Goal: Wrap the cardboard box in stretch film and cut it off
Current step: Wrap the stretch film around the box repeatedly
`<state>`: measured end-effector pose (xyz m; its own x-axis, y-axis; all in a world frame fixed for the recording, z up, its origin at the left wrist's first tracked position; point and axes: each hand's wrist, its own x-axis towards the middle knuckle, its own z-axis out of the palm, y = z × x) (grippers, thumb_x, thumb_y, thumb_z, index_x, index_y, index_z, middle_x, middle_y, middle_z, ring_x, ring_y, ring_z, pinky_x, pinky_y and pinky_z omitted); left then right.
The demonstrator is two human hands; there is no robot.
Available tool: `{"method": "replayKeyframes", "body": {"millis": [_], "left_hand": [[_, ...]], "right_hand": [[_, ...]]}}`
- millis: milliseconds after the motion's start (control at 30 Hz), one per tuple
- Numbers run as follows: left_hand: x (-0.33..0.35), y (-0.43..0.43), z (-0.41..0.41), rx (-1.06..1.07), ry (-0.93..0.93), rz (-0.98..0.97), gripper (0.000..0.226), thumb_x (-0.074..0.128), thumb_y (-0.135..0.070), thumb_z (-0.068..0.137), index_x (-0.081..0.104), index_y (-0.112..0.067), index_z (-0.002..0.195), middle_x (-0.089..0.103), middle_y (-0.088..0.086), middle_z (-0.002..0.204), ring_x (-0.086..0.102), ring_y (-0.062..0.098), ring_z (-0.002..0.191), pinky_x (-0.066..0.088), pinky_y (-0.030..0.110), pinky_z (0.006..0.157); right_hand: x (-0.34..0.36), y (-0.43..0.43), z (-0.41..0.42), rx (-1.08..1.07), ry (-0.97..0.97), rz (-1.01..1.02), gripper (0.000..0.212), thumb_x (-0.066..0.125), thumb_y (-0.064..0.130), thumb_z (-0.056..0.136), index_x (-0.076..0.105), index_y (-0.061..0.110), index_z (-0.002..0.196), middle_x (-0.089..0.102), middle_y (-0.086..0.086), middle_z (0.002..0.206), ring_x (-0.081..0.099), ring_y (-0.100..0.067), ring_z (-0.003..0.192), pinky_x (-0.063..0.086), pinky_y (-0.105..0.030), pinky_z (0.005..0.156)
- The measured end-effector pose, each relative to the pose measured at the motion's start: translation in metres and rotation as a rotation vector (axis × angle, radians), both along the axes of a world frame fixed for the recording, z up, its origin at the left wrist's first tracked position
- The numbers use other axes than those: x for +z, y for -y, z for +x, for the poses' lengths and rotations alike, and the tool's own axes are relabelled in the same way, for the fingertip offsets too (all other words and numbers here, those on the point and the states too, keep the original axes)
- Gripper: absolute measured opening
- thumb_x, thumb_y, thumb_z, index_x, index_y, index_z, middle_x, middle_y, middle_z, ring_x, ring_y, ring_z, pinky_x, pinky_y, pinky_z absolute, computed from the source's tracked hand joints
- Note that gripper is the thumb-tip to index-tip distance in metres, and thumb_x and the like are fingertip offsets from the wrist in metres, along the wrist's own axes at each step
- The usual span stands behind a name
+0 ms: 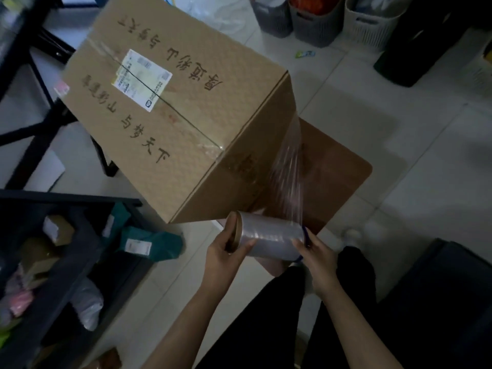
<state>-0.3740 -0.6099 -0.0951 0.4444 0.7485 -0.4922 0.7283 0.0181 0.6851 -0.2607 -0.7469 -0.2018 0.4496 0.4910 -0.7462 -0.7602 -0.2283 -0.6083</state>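
A large brown cardboard box [170,102] with printed characters and a white shipping label stands on a low brown table [343,166]. A roll of clear stretch film [271,237] is held level below the box's near corner. My left hand [226,251] grips the roll's left end at the cardboard core. My right hand [314,251] holds the right end. A sheet of film [288,166] stretches from the roll up to the box's right corner edge.
A dark shelf [66,262] with parcels and a teal packet [149,243] stands at the left. A black metal frame [34,107] is behind the box. Several plastic baskets [316,20] line the far wall. Pale floor tiles lie to the right.
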Motion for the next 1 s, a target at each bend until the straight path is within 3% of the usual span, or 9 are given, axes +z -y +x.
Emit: {"method": "replayKeyframes", "body": {"millis": [167,333,400,467,533,633,767,833,1000], "left_hand": [[0.004,-0.015,-0.031,-0.037,0.005,-0.008,0.057,0.068,-0.024,0.084,0.046,-0.023,0.137,0.062,0.0,0.128,0.055,0.011,0.12,0.046,0.02,0.095],[0.0,-0.031,-0.059,-0.097,0.004,0.072,0.055,0.068,-0.024,0.085,0.047,-0.025,0.135,0.056,0.01,0.134,0.053,0.018,0.12,0.047,0.029,0.097],[0.0,-0.04,-0.069,-0.135,0.002,0.1,0.053,0.069,-0.027,0.084,0.046,-0.034,0.131,0.058,-0.006,0.133,0.056,0.011,0.118,0.049,0.026,0.096],[-0.002,-0.053,-0.08,-0.192,-0.009,0.111,0.049,0.069,-0.032,0.084,0.046,-0.044,0.126,0.058,-0.028,0.124,0.057,-0.002,0.114,0.049,0.025,0.095],[-0.003,-0.069,-0.092,-0.261,-0.019,0.102,0.049,0.066,-0.043,0.083,0.044,-0.047,0.126,0.06,-0.024,0.124,0.058,-0.001,0.111,0.052,0.028,0.093],[-0.007,-0.095,-0.111,-0.338,-0.002,0.064,0.066,0.063,-0.057,0.079,0.041,-0.035,0.137,0.054,-0.008,0.136,0.054,0.005,0.121,0.049,0.032,0.099],[-0.009,-0.134,-0.138,-0.407,0.033,0.037,0.06,0.068,-0.031,0.084,0.041,-0.03,0.137,0.053,0.006,0.137,0.052,0.02,0.123,0.045,0.03,0.101],[-0.012,-0.153,-0.151,-0.431,0.044,-0.002,0.059,0.068,-0.024,0.084,0.044,-0.019,0.138,0.052,0.018,0.132,0.048,0.028,0.12,0.039,0.037,0.099],[-0.009,-0.18,-0.178,-0.443,0.044,-0.08,0.062,0.069,-0.022,0.084,0.042,-0.015,0.139,0.046,-0.007,0.139,0.045,0.004,0.129,0.039,0.015,0.102]], "right_hand": [[-0.008,-0.002,-0.044,-0.023,0.007,-0.004,0.044,0.069,0.021,0.083,0.06,0.011,0.125,0.066,-0.005,0.119,0.064,-0.017,0.105,0.053,-0.011,0.068],[-0.024,-0.015,-0.084,-0.068,-0.04,0.013,0.053,0.067,0.024,0.084,0.052,0.016,0.134,0.062,-0.003,0.125,0.06,-0.018,0.108,0.052,-0.025,0.079],[-0.033,-0.022,-0.1,-0.069,-0.028,-0.059,0.061,0.069,0.03,0.079,0.05,0.015,0.135,0.058,-0.008,0.13,0.056,-0.023,0.112,0.047,-0.038,0.092],[-0.034,-0.029,-0.116,-0.103,0.019,-0.088,0.061,0.069,0.031,0.077,0.052,0.012,0.133,0.057,-0.01,0.133,0.054,-0.023,0.114,0.044,-0.037,0.095],[-0.034,-0.04,-0.133,-0.16,0.072,-0.111,0.061,0.07,0.033,0.077,0.055,0.01,0.132,0.058,-0.01,0.133,0.054,-0.023,0.116,0.042,-0.034,0.091],[-0.03,-0.061,-0.163,-0.26,0.07,-0.116,0.055,0.069,0.03,0.081,0.055,0.012,0.131,0.059,-0.008,0.129,0.055,-0.024,0.116,0.043,-0.033,0.089],[-0.022,-0.096,-0.206,-0.415,0.077,-0.077,0.04,0.068,0.035,0.075,0.066,0.023,0.113,0.071,0.009,0.106,0.062,-0.021,0.105,0.055,-0.026,0.078],[-0.02,-0.112,-0.23,-0.459,0.081,-0.08,0.031,0.066,0.022,0.084,0.066,0.015,0.114,0.07,0.0,0.106,0.063,-0.024,0.104,0.054,-0.028,0.074],[-0.013,-0.145,-0.272,-0.566,0.056,-0.041,0.041,0.066,0.014,0.085,0.06,0.003,0.124,0.066,-0.012,0.116,0.063,-0.022,0.097,0.052,-0.014,0.061]]}}
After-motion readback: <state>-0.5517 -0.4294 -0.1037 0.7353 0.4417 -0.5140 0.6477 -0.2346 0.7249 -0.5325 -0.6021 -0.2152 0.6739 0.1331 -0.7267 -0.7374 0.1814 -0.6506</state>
